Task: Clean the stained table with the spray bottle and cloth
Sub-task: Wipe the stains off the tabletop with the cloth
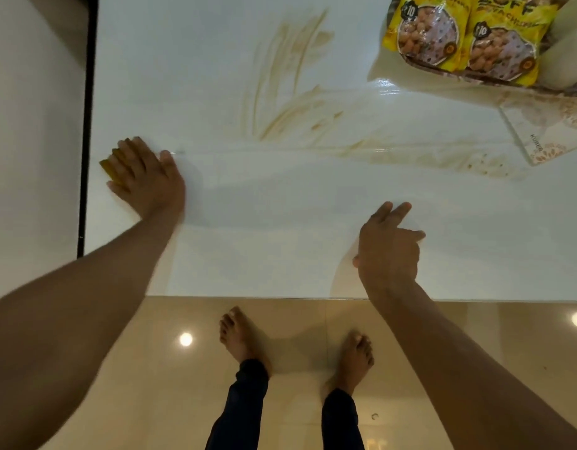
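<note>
**Cloth at the left edge, stains across the far half**

The left hand lies flat on the white bench close to its left edge, fingers straight and spread, pressing a yellow cloth onto the surface; only a strip of the cloth shows past the fingertips. Its grip is wide, curled round nothing. The right hand is over the near right part of the bench, near the front edge, fingers loosely bent and holding nothing, so its grip is slack; whether the fingertips touch the surface cannot be told.

Brown smeared stains streak the middle of the far half and run on as a thinner, speckled band toward the right edge. At the far right corner stand two yellow snack packets, with a patterned white box just nearer along the right edge.

Below the front edge, two bare feet stand on the glossy beige floor.
</note>
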